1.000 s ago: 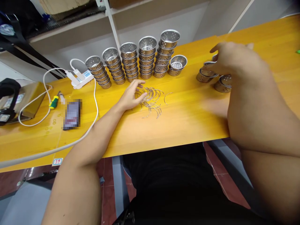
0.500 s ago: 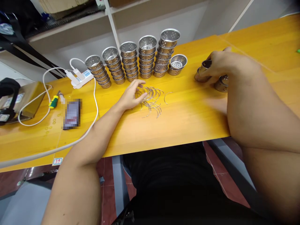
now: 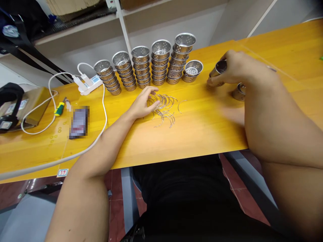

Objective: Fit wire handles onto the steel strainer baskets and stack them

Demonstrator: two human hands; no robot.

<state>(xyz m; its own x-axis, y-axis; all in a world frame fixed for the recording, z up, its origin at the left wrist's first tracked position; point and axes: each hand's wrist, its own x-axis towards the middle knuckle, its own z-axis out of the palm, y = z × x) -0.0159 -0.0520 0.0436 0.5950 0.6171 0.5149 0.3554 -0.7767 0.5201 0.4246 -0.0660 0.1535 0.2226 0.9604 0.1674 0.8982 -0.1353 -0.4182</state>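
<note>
**Holding a metal cup over the tabletop**

Gripping a small perforated steel cup (image 3: 220, 68), the right hand (image 3: 237, 69) closed its fingers around it above the yellow wooden tabletop (image 3: 202, 127). The left hand (image 3: 142, 102) rested, fingers loosely released, touching a heap of thin curved wire rings (image 3: 164, 107).

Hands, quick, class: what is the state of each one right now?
Left hand: open, fingers resting on the pile of wire rings.
Right hand: closed around a perforated metal cup.
</note>
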